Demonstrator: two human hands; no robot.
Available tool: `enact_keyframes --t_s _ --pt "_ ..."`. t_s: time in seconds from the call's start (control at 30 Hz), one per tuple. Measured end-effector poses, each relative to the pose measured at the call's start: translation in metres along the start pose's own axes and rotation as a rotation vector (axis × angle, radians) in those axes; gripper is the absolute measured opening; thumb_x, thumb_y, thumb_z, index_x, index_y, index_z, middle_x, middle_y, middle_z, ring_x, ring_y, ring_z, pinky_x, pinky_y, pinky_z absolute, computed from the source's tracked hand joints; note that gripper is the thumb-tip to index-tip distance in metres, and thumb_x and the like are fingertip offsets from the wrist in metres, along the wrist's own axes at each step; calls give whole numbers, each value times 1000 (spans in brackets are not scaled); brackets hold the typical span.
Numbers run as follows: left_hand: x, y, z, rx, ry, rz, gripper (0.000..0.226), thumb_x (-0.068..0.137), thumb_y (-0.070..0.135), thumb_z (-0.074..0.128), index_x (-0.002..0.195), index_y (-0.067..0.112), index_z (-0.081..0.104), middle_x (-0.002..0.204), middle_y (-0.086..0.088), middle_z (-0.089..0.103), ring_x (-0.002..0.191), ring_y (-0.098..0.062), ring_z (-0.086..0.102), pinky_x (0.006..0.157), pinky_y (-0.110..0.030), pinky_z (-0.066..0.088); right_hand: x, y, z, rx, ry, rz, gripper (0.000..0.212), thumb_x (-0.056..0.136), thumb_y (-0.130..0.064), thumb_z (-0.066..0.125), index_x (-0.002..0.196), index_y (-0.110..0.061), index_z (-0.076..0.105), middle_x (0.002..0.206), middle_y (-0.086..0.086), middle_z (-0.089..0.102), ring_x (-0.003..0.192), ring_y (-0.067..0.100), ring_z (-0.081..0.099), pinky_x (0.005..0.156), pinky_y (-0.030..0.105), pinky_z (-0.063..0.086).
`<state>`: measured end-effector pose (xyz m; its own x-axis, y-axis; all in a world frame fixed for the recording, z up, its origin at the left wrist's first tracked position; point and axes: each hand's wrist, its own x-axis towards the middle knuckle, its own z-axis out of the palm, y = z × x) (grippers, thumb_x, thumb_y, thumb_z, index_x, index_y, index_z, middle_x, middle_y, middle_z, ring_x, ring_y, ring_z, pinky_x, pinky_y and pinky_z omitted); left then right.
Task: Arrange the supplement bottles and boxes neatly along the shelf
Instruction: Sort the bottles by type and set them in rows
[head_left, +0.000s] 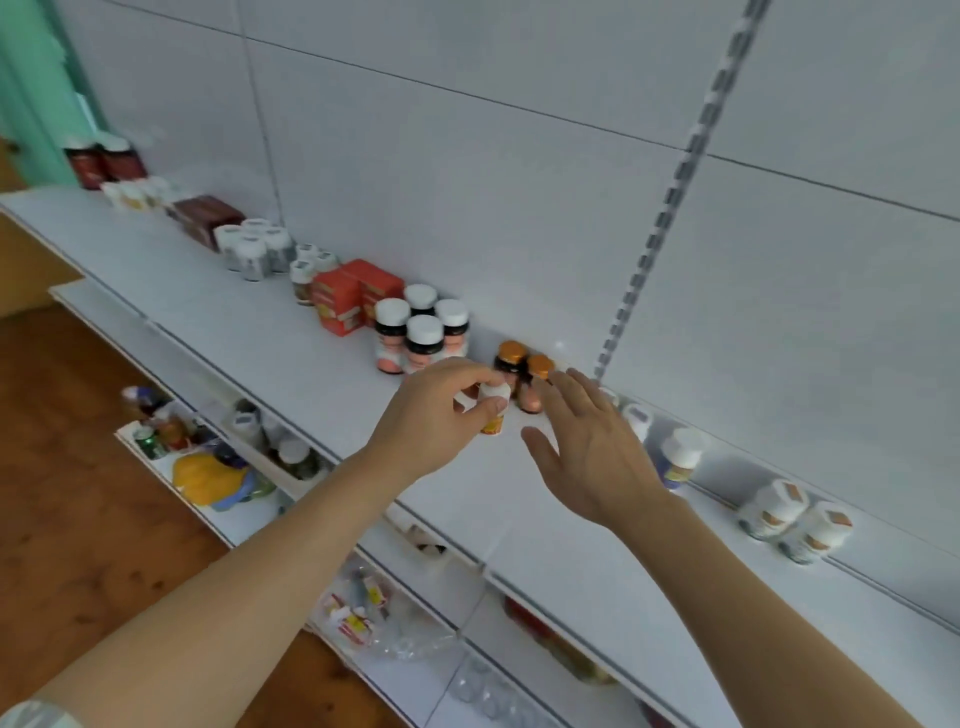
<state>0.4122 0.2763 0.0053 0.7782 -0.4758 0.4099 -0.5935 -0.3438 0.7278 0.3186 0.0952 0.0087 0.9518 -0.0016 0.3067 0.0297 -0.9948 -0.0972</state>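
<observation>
The left hand (441, 410) pinches a small white-capped bottle (492, 413) by its cap, thumb on the near side and fingers curled over the top. The bottle stands upright, or close to it, with its long axis vertical and its yellow and red label showing below the thumb. Whether its base rests on the shelf (249, 332) or hangs just above cannot be told.

The right hand (587, 447) is spread with straight fingers and holds nothing. It hovers just to the right of the gripped bottle, palm turned toward it.

The relation that matters: directly behind the grip, toward the wall, stand two orange-capped bottles (524, 374), the nearer one just beside the held bottle. Beyond and left of the grip sits a cluster of four white-capped bottles (422, 332), then red boxes (353, 301) further left. To the right of the grip, past the open hand, more bottles (680, 457) lie spaced out along the back.

The left hand is the one in charge, so the likely move is a short push of the bottle away from the person, to seat it against the orange-capped pair. The open hand looks placed to steady or square it from the right. The risk is tipping the nearer orange-capped bottle, since a grip at the cap gives little control of the base.
</observation>
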Motion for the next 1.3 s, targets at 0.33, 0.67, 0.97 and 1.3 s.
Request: enact_keyframes --t_s 0.33,0.67,0.97,1.3 --pt "-13 -113 -144 62 114 -132 19 87 30 72 105 26 69 100 14 64 91 -4 62 81 -34 55 106 -148 49 12 -94 -125 73 93 -58 26 149 -12 34 155 13 36 144 32 31 115 47 31" --pt "41 -220 -254 169 215 -232 16 86 35 72 101 28 70 97 15 65 88 -1 62 78 -28 54 261 -236 113 58 -122 -258 78 91 -60 26 150 -9 34 152 17 39 142 36 32 116 49 30" --pt "92 -314 -354 284 224 -314 20 90 35 67 109 29 67 104 16 63 91 -1 60 80 -27 56 388 -318 155 69 -164 -357 78 90 -60 30 148 -8 37 151 19 40 141 37 35 112 52 35" --pt "129 -435 -490 257 187 -302 23 91 35 65 113 29 66 107 16 62 94 -3 59 82 -20 54 511 -445 211 55 -154 -318 84 88 -63 23 148 -6 36 150 19 41 141 37 33 115 50 32"
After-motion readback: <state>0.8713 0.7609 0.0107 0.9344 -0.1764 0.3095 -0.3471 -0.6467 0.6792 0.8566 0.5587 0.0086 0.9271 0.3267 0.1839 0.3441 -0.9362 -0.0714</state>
